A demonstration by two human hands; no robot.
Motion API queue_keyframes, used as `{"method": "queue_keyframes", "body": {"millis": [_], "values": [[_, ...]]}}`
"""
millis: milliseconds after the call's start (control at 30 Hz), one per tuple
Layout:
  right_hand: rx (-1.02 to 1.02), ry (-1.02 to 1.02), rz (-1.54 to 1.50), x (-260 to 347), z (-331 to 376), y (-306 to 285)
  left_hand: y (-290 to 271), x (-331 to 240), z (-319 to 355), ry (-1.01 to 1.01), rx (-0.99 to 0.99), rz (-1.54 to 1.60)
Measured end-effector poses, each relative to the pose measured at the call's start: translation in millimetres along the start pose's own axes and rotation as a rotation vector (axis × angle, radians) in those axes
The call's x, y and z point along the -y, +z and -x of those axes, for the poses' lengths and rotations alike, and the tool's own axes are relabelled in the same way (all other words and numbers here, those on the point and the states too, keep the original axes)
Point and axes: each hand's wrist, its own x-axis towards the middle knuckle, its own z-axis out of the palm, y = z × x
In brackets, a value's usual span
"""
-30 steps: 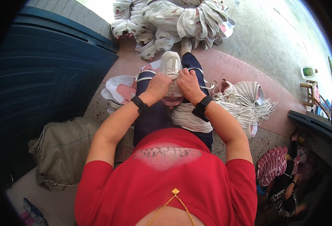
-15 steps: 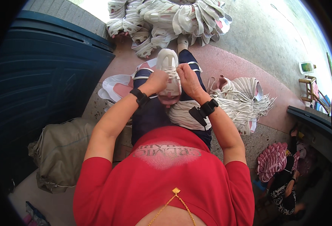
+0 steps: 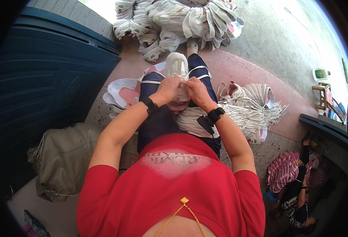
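A white and pink shoe upper [image 3: 176, 62] stands toe-away between my thighs, its laces partly threaded at the front. My left hand [image 3: 168, 89] is closed at the upper's left edge, fingers curled by the eyelets. Beside it, my right hand [image 3: 197, 92] pinches a thin white shoelace near the eyelet row; the fingertips of both hands almost meet. The exact grip of the left fingers is partly hidden. A thick bundle of white shoelaces [image 3: 193, 120] lies over my right thigh. White bands of lace cross both my knees.
Stacked shoe uppers [image 3: 205, 23] lie ahead. More uppers [image 3: 253, 94] and loose laces [image 3: 274, 112] are on the right; flat uppers [image 3: 120, 93] on the left. A blue door [image 3: 51, 71] and sack [image 3: 67, 158] stand left. Another person [image 3: 298, 201] sits lower right with pink uppers [image 3: 282, 170].
My right hand has lowered slightly, changing from a raised fist to a pinch beside the left hand. My left hand has moved a little right. The upper stays in place.
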Motion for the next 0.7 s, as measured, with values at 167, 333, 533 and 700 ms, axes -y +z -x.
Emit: {"method": "queue_keyframes", "body": {"millis": [167, 333, 533, 700], "values": [[0.02, -0.012, -0.058, -3.0, -0.5, 0.6, 4.7, 12.8, -4.2, -0.107, 0.0, 0.338], [0.033, -0.043, -0.016, -3.2, -5.4, 14.9, -1.7, 21.5, 0.6, -0.083, 0.024, 0.294], [0.107, -0.087, 0.069, -7.8, -15.4, 16.5, -38.6, -15.3, 11.3, -0.025, 0.132, -0.233], [0.076, -0.082, -0.004, -14.6, -17.8, -9.2, -29.7, -6.8, 13.2, 0.005, 0.087, -0.154]]}}
